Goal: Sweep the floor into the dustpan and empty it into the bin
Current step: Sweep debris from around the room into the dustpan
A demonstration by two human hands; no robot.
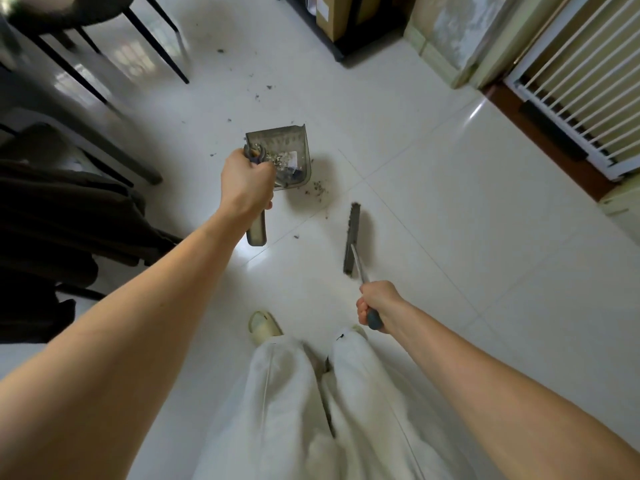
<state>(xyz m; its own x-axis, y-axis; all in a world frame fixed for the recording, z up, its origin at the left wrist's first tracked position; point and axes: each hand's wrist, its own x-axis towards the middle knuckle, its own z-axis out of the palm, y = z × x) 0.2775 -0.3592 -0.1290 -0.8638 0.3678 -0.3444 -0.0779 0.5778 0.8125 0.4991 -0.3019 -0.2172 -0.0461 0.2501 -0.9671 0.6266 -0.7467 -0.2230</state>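
Dustpan (pixel 284 150) handle gripped in left hand (pixel 246 178) fingers; right hand (pixel 375 306) fingers hold the broom (pixel 352 237) nearby.

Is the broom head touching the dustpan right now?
Apart. The head view shows bare floor tile and a small debris pile between the broom head and the dustpan.

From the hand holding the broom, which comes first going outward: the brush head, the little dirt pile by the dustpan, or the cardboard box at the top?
From the right hand:
1. Brush head, just ahead on the floor.
2. Dirt pile, farther ahead, beside the dustpan.
3. Cardboard box, far ahead by the wall.
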